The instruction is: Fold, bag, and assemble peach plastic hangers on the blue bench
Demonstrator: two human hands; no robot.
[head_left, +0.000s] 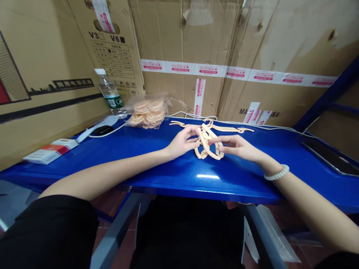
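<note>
Between my hands, just above the blue table, is a beige folding clothes hanger [205, 145] with its arms folded together. My left hand [185, 141] grips its left side, thumb and fingers closed on it. On the opposite side my right hand [238, 146] has its fingers on the hanger, a bracelet round the wrist. Right behind lies another beige hanger [227, 129], spread out flat with its hook toward the back. The parts of the held hanger under my fingertips are hidden.
A clear plastic bag [150, 110] of beige hangers stands at the back left, beside a water bottle [112, 95]. Farther left are a small white-and-red box [52, 150] and a white handheld object [97, 127]. A phone [333, 155] lies at the right. Cardboard [179, 37] walls the back.
</note>
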